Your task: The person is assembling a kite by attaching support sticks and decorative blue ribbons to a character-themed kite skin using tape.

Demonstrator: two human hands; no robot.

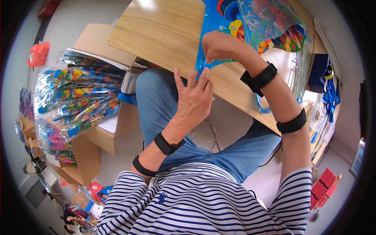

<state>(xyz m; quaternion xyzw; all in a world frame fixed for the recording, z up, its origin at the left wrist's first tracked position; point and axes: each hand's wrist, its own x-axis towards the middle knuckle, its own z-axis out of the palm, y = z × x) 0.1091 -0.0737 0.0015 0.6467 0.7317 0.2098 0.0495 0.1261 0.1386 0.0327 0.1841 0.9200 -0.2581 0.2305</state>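
A blue sheet printed with cartoon figures (231, 29) lies on the table, its narrow blue edge pointing toward me. My right hand (221, 46) is bent at the wrist over this edge, with fingers curled in and closed on it; the fingertips are partly hidden. Just nearer to me, my left hand (194, 98) has its fingers stretched apart, back upward. One of its fingertips rests at the sheet's near blue corner; the left thumb is mostly hidden. A clear, colourfully printed piece (270, 23) overlaps the sheet on the right.
Wood-topped table (156, 31) ahead of my knees. On the left, a cardboard box (88, 156) stands by a stack of clear-wrapped colourful packages (78, 98). Thin pale rods (299, 76), a dark blue box (319, 72) and blue straps (332, 100) are at right.
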